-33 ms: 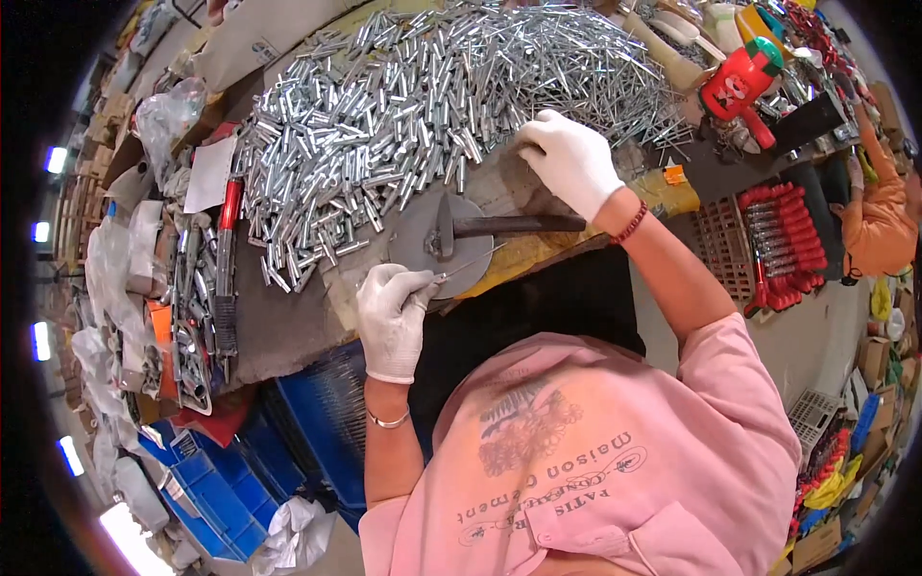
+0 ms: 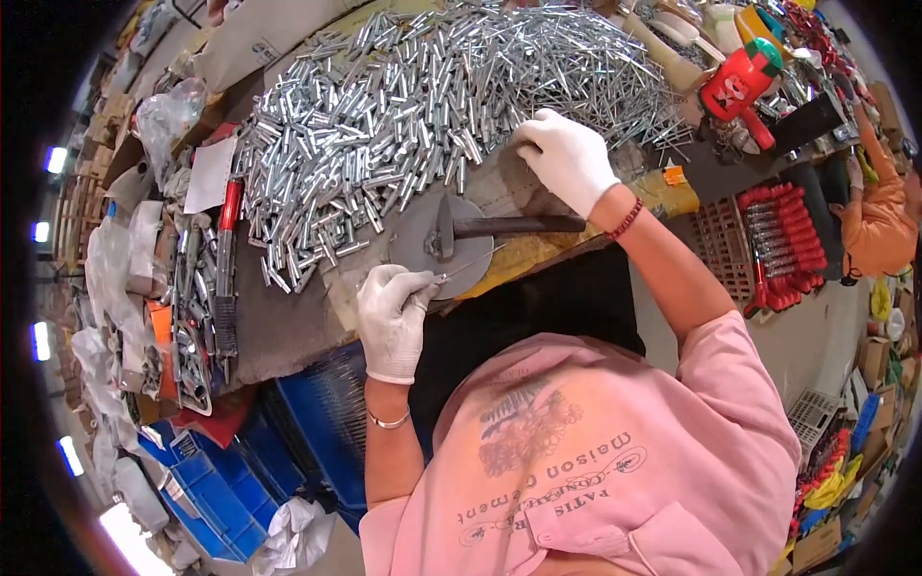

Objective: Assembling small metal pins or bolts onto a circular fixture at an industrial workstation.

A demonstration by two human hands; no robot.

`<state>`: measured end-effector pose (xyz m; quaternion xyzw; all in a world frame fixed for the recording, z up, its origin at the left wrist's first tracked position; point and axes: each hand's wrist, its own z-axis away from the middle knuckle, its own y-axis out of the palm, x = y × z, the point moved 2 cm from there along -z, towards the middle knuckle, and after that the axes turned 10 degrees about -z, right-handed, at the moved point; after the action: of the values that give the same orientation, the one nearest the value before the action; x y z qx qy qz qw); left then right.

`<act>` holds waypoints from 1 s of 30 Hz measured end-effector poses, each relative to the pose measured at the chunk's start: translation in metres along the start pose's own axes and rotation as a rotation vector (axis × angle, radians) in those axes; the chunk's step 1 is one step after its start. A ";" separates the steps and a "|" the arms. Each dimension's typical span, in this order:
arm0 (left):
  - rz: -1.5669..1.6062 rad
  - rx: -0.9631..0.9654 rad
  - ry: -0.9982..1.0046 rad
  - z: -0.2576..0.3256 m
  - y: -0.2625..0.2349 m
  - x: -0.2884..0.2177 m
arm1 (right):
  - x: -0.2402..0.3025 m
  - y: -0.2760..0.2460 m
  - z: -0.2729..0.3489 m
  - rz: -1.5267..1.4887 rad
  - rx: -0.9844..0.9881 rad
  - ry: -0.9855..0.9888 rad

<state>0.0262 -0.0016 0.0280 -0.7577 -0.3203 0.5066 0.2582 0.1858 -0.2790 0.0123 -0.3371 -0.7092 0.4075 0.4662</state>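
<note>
My left hand (image 2: pixel 392 312), in a white glove, is closed on a thin metal rod (image 2: pixel 473 262) that points right over a round grey metal plate (image 2: pixel 468 280). A hammer (image 2: pixel 523 226) lies with its head on that plate and its dark handle toward the right. Beyond the handle, my gloved right hand (image 2: pixel 569 163) rests low at the near edge of the metal heap. Its fingers are bent together, and what they hold, if anything, is hidden. Short silver tubes (image 2: pixel 355 134) make up the heap's left and middle, with thin rods (image 2: pixel 610 72) to the right.
Metal tools (image 2: pixel 197 307) with a red-handled one lie at the left. A red and green container (image 2: pixel 738 82) stands at the far right, above a crate (image 2: pixel 722 245) beside red-handled tools (image 2: pixel 788 245). Blue bins (image 2: pixel 216 494) sit below left. Another person's orange sleeve (image 2: pixel 879 226) shows at right.
My right hand has shifted very slightly left. My left hand, the rod and the hammer stay where they were.
</note>
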 end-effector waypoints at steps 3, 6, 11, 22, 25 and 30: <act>0.018 0.002 -0.029 0.001 0.000 0.001 | 0.004 0.011 -0.008 0.046 0.013 0.038; 0.037 -0.002 -0.059 0.003 0.000 -0.001 | 0.007 0.016 -0.011 0.069 0.017 0.021; 0.002 -0.036 0.013 0.001 0.003 0.003 | 0.005 0.019 -0.018 0.124 -0.004 0.012; -0.048 -0.028 0.023 0.002 0.007 0.009 | 0.112 -0.009 0.061 -0.492 0.191 -0.394; -0.044 -0.034 0.020 0.003 0.006 0.009 | 0.120 0.000 0.064 -0.471 0.228 -0.406; -0.066 -0.059 0.048 0.006 0.005 0.009 | 0.125 0.004 0.064 -0.409 0.258 -0.429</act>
<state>0.0248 0.0022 0.0169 -0.7659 -0.3536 0.4698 0.2601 0.0843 -0.1869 0.0417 -0.0321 -0.7867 0.4538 0.4173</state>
